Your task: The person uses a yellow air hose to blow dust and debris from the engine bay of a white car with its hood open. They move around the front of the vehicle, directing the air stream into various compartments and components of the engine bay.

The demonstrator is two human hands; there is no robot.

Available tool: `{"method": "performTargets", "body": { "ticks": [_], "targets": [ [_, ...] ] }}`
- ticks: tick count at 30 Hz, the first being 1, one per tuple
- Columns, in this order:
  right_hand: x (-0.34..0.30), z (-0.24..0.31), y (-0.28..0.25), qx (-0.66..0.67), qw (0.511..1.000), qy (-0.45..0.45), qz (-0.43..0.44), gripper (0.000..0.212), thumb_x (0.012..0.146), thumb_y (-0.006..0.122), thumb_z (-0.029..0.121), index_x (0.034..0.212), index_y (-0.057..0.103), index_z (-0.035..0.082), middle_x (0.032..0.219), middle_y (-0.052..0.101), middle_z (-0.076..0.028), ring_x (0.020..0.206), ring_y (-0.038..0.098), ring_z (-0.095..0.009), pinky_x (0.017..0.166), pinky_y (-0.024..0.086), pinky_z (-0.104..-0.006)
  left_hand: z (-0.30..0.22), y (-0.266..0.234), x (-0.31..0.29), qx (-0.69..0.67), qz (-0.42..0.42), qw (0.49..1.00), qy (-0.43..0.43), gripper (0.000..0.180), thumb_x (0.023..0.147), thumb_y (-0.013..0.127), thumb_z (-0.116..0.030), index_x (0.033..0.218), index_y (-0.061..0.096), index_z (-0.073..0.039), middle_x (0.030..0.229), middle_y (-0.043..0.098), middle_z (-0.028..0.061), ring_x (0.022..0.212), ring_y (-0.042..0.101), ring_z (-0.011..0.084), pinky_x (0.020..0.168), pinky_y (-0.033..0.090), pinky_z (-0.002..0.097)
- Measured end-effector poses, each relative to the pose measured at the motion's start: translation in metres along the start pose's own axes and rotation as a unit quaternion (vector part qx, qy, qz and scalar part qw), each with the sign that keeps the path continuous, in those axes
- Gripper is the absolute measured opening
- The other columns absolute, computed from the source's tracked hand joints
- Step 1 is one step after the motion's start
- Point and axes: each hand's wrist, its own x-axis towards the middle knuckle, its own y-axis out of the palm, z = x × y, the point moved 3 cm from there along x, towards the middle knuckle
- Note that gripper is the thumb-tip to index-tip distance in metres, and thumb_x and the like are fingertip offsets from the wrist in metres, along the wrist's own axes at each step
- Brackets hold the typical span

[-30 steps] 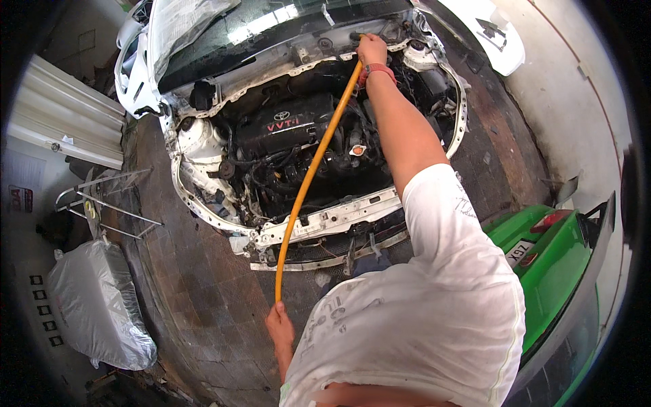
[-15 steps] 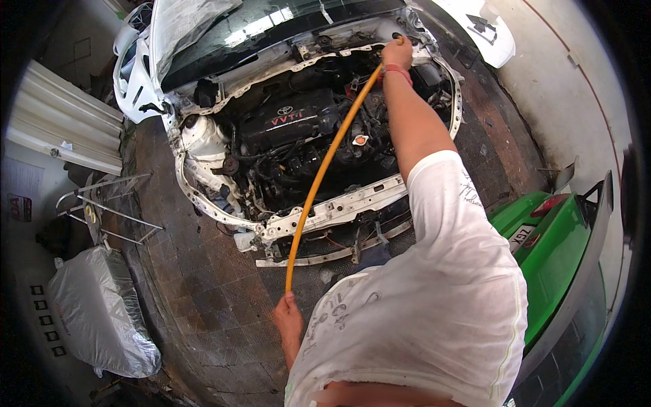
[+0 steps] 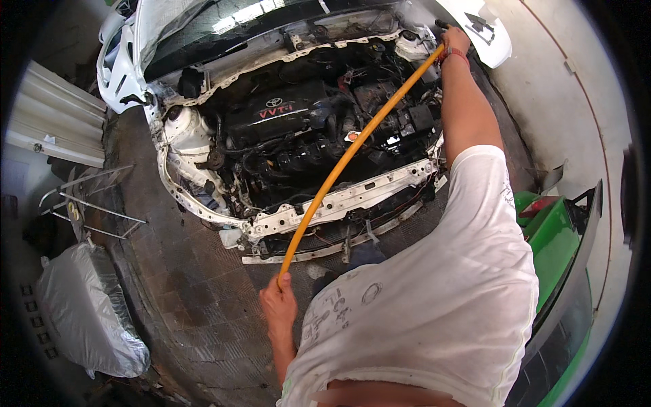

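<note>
A yellow-orange hose [image 3: 361, 138] runs slantwise across the open engine bay from one of my hands to the other. My left hand [image 3: 279, 302] is closed around its lower end, near my body. At the far right, over the corner of the bay, my right hand [image 3: 456, 42] grips the upper end. A small dark tip [image 3: 441, 24] pokes out past those fingers; its kind is unclear. Below the hose lies the engine with its black cover [image 3: 278, 108] and an orange-marked cap [image 3: 352, 136]. The bay's white front crossbeam [image 3: 346, 203] passes under the hose.
Left of the car stand a metal frame [image 3: 95, 210] and a bulky thing under a silver cover [image 3: 85, 305]. A green car [image 3: 553, 258] is close on my right, by the wall [image 3: 563, 115]. A white panel [image 3: 485, 34] leans at the far right.
My right hand has swung right and slightly forward, past the bay's right corner, taking the hose with it. The hose slants more now. My left hand has shifted a little left and up.
</note>
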Motion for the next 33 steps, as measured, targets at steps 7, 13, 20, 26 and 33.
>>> {"method": "performTargets", "body": {
  "ticks": [7,13,20,26,33],
  "targets": [
    [0.016,0.057,0.012,-0.353,0.911,-0.193,0.09,0.03,0.085,0.06,0.022,0.102,0.078,0.005,0.107,0.076,-0.017,0.103,0.074,-0.031,0.091,0.056,-0.0408,-0.02,0.006,0.018,0.011,0.02,1.0,-0.014,0.05,0.108,0.052,-0.039,0.088,0.063,0.006,0.056,0.043,0.0174,0.047,0.042,0.0274,0.049,0.037,0.0418],
    [0.023,0.037,0.016,-0.14,0.987,0.05,0.063,0.03,0.08,0.067,0.021,0.1,0.077,0.0,0.104,0.076,-0.019,0.101,0.074,-0.029,0.09,0.056,-0.0378,-0.022,0.021,0.016,-0.024,0.023,0.999,-0.021,0.048,0.107,0.053,-0.038,0.095,0.066,0.006,0.056,0.043,0.0164,0.048,0.043,0.0219,0.05,0.038,0.0402],
    [0.024,0.025,0.026,-0.303,0.946,-0.08,0.087,0.033,0.082,0.061,0.024,0.101,0.078,0.004,0.108,0.076,-0.018,0.105,0.073,-0.033,0.09,0.056,-0.041,-0.011,0.023,0.008,-0.027,0.037,0.998,-0.041,0.048,0.108,0.053,-0.037,0.097,0.066,0.008,0.055,0.042,0.0151,0.048,0.043,0.0203,0.05,0.038,0.0405],
    [-0.009,0.053,0.054,-0.253,0.947,-0.124,0.155,0.035,0.081,0.061,0.027,0.1,0.077,0.002,0.108,0.074,-0.023,0.102,0.074,-0.038,0.09,0.056,-0.0447,0.02,0.014,-0.004,-0.036,0.017,0.998,-0.055,0.051,0.108,0.051,-0.039,0.091,0.064,0.008,0.058,0.045,0.0168,0.051,0.045,0.021,0.052,0.038,0.042],
    [-0.078,0.065,0.067,-0.297,0.93,-0.136,0.17,0.026,0.08,0.065,0.02,0.099,0.08,0.01,0.105,0.075,-0.019,0.1,0.074,-0.036,0.086,0.058,-0.0452,0.063,-0.009,-0.031,-0.023,0.022,0.997,-0.075,0.051,0.109,0.05,-0.039,0.099,0.066,0.008,0.061,0.049,0.0178,0.054,0.048,0.0229,0.055,0.041,0.042]
  ]
}}
